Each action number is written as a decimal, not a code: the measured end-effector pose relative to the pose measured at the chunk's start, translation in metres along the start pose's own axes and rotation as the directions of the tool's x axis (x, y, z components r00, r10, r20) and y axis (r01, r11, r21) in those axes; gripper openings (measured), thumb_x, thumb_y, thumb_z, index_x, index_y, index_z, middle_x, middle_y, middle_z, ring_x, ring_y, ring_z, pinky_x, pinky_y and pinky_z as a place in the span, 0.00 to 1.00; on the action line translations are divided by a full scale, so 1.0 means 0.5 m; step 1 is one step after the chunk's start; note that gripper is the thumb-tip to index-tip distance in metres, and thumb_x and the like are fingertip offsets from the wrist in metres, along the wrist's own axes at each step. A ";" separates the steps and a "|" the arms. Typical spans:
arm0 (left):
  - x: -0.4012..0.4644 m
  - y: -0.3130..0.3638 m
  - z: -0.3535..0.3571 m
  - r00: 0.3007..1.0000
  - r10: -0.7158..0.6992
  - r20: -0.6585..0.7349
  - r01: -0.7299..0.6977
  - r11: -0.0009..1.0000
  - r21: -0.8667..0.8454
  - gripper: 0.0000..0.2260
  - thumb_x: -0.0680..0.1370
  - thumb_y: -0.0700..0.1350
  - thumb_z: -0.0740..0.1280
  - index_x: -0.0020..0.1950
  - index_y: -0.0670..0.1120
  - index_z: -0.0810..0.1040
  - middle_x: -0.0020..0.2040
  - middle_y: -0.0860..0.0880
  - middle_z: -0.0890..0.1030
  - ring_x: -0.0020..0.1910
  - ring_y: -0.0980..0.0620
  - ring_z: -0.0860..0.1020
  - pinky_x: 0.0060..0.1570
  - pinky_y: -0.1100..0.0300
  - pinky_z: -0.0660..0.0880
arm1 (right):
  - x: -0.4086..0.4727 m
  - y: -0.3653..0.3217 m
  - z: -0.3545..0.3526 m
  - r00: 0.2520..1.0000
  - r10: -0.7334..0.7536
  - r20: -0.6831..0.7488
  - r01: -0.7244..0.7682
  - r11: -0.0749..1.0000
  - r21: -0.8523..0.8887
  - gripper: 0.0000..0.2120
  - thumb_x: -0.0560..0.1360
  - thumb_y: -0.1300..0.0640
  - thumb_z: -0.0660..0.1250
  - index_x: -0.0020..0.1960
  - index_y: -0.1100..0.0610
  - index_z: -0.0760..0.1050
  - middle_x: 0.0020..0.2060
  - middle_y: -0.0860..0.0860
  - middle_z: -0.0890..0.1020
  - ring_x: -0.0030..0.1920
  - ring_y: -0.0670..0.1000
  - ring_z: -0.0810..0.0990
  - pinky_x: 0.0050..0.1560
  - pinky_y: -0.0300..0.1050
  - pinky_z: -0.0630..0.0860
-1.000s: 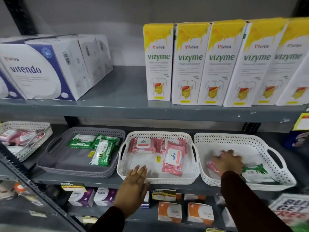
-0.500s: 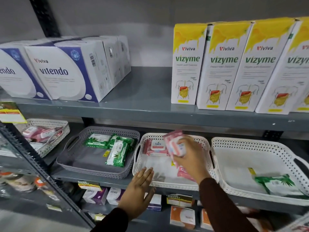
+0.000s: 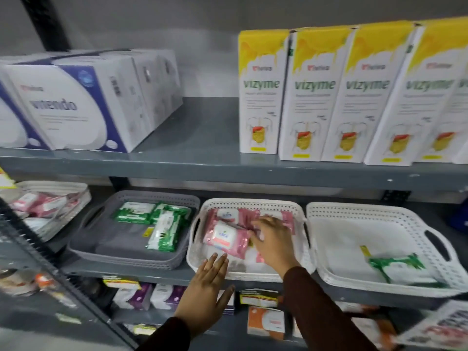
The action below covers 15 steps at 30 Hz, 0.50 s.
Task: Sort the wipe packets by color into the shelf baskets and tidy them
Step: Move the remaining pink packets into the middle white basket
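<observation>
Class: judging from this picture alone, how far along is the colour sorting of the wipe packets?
Done: green packets lie in the grey basket. In hand: the right hand arranges pink packets in the middle white basket. Left: one green packet remains in the right white basket.

pink packets (image 3: 226, 236), white basket (image 3: 298, 206), grey basket (image 3: 187, 198)

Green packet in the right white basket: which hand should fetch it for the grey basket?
Probably the right hand: it is over the middle basket, beside the basket holding the green packet. The left hand rests at the middle basket's front rim, farther away.
</observation>
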<state>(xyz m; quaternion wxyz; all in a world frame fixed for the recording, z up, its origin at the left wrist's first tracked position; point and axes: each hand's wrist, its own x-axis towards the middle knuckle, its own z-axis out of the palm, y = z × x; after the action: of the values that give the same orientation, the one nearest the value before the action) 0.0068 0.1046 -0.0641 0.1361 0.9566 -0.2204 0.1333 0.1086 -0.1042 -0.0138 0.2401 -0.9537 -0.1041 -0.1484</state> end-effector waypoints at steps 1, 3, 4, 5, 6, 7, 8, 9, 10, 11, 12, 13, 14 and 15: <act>0.006 0.017 0.006 1.000 0.025 0.016 -0.025 1.000 -0.010 0.27 0.81 0.59 0.55 0.75 0.43 0.64 0.75 0.51 0.60 0.75 0.49 0.57 0.72 0.57 0.50 | -0.012 0.039 -0.026 0.991 0.070 -0.118 -0.074 0.997 -0.026 0.14 0.74 0.46 0.66 0.55 0.51 0.81 0.53 0.51 0.84 0.56 0.56 0.80 0.54 0.52 0.76; 0.028 0.065 0.027 0.996 0.079 0.030 -0.078 0.997 -0.025 0.27 0.80 0.58 0.56 0.74 0.42 0.65 0.75 0.49 0.62 0.74 0.47 0.59 0.72 0.56 0.50 | -0.045 0.140 -0.098 0.923 0.311 -0.228 -0.343 0.932 -0.116 0.13 0.74 0.48 0.67 0.52 0.55 0.81 0.50 0.56 0.84 0.53 0.60 0.80 0.49 0.52 0.77; 0.037 0.086 0.036 0.995 0.092 0.033 -0.091 0.995 -0.027 0.27 0.81 0.58 0.55 0.74 0.42 0.65 0.74 0.48 0.63 0.74 0.46 0.60 0.72 0.56 0.50 | -0.059 0.189 -0.132 0.859 0.472 -0.200 -0.504 0.847 -0.168 0.15 0.74 0.47 0.65 0.54 0.56 0.79 0.54 0.58 0.81 0.55 0.61 0.78 0.51 0.53 0.76; 0.048 0.108 0.046 0.994 0.098 0.041 -0.096 0.995 -0.033 0.28 0.81 0.59 0.54 0.74 0.42 0.65 0.75 0.47 0.64 0.74 0.46 0.60 0.72 0.55 0.50 | -0.074 0.239 -0.168 0.756 0.636 -0.158 -0.654 0.723 -0.222 0.19 0.74 0.45 0.63 0.58 0.56 0.77 0.58 0.59 0.78 0.59 0.62 0.75 0.56 0.55 0.74; 0.059 0.130 0.056 0.994 0.097 0.052 -0.096 0.995 -0.038 0.29 0.81 0.60 0.52 0.75 0.42 0.64 0.75 0.47 0.63 0.75 0.46 0.59 0.72 0.55 0.50 | -0.093 0.288 -0.201 0.626 0.771 -0.119 -0.767 0.581 -0.271 0.24 0.73 0.41 0.61 0.62 0.55 0.75 0.62 0.60 0.75 0.63 0.64 0.72 0.61 0.57 0.72; 0.068 0.149 0.064 0.993 0.094 0.069 -0.092 0.995 -0.035 0.30 0.81 0.61 0.49 0.75 0.42 0.63 0.76 0.47 0.62 0.75 0.46 0.58 0.72 0.54 0.49 | -0.112 0.330 -0.226 0.505 0.859 -0.087 -0.836 0.461 -0.299 0.29 0.72 0.37 0.60 0.65 0.54 0.72 0.66 0.62 0.72 0.66 0.65 0.69 0.66 0.61 0.68; 0.076 0.167 0.071 0.992 0.092 0.082 -0.090 0.996 -0.028 0.31 0.81 0.62 0.47 0.76 0.43 0.62 0.76 0.47 0.61 0.76 0.46 0.57 0.72 0.54 0.49 | -0.129 0.367 -0.246 0.415 0.908 -0.055 -0.873 0.380 -0.306 0.34 0.70 0.33 0.60 0.68 0.54 0.70 0.69 0.62 0.70 0.68 0.66 0.68 0.68 0.63 0.65; 0.082 0.181 0.077 0.992 0.090 0.090 -0.088 0.996 -0.021 0.33 0.80 0.64 0.44 0.76 0.43 0.60 0.77 0.47 0.59 0.76 0.47 0.54 0.72 0.53 0.48 | -0.140 0.392 -0.260 0.383 0.924 -0.012 -0.880 0.361 -0.308 0.38 0.67 0.31 0.61 0.69 0.54 0.69 0.69 0.62 0.70 0.69 0.66 0.68 0.69 0.63 0.64; 0.087 0.192 0.081 0.992 0.087 0.095 -0.085 0.996 -0.016 0.34 0.80 0.65 0.42 0.77 0.43 0.58 0.77 0.48 0.56 0.77 0.47 0.51 0.72 0.53 0.46 | -0.147 0.406 -0.267 0.398 0.917 0.033 -0.865 0.387 -0.319 0.39 0.65 0.31 0.62 0.69 0.54 0.69 0.68 0.62 0.71 0.68 0.65 0.70 0.68 0.62 0.66; 0.091 0.200 0.084 0.992 0.085 0.098 -0.084 0.996 -0.013 0.35 0.79 0.66 0.40 0.77 0.44 0.57 0.78 0.48 0.54 0.77 0.48 0.49 0.72 0.52 0.45 | -0.149 0.411 -0.271 0.427 0.901 0.074 -0.839 0.426 -0.339 0.40 0.64 0.32 0.62 0.68 0.55 0.69 0.67 0.61 0.73 0.66 0.63 0.72 0.65 0.58 0.69; 0.093 0.203 0.086 0.992 0.088 0.095 -0.088 0.996 -0.010 0.36 0.78 0.66 0.39 0.78 0.44 0.56 0.78 0.49 0.52 0.77 0.48 0.47 0.72 0.52 0.45 | -0.148 0.404 -0.272 0.459 0.883 0.099 -0.807 0.461 -0.369 0.38 0.64 0.33 0.61 0.67 0.55 0.70 0.65 0.60 0.75 0.65 0.62 0.74 0.63 0.55 0.71; 0.093 0.203 0.087 0.992 0.095 0.088 -0.095 0.995 -0.005 0.36 0.78 0.66 0.40 0.78 0.45 0.55 0.78 0.49 0.52 0.77 0.48 0.47 0.72 0.52 0.44 | -0.143 0.390 -0.270 0.486 0.865 0.120 -0.781 0.492 -0.383 0.37 0.66 0.34 0.62 0.66 0.56 0.72 0.64 0.59 0.77 0.63 0.61 0.75 0.61 0.52 0.72; 0.093 0.203 0.086 0.991 0.104 0.087 -0.104 0.995 -0.001 0.34 0.79 0.66 0.41 0.78 0.45 0.56 0.78 0.49 0.53 0.77 0.48 0.48 0.72 0.53 0.45 | -0.135 0.371 -0.265 0.518 0.842 0.147 -0.761 0.533 -0.370 0.35 0.67 0.34 0.63 0.65 0.56 0.72 0.62 0.59 0.78 0.62 0.60 0.76 0.59 0.50 0.73; 0.091 0.201 0.083 0.989 0.114 0.093 -0.115 0.993 0.003 0.33 0.80 0.65 0.42 0.78 0.45 0.57 0.78 0.50 0.54 0.77 0.48 0.49 0.72 0.54 0.45 | -0.126 0.352 -0.256 0.557 0.810 0.184 -0.742 0.585 -0.329 0.33 0.68 0.35 0.65 0.64 0.57 0.74 0.60 0.58 0.80 0.60 0.59 0.78 0.58 0.48 0.74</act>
<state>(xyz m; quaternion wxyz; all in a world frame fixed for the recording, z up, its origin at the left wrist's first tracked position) 0.0083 -0.0133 -0.0679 0.1140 0.9481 -0.2806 0.0971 0.0674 -0.3264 -0.0024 0.1573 -0.9307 0.3088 0.1169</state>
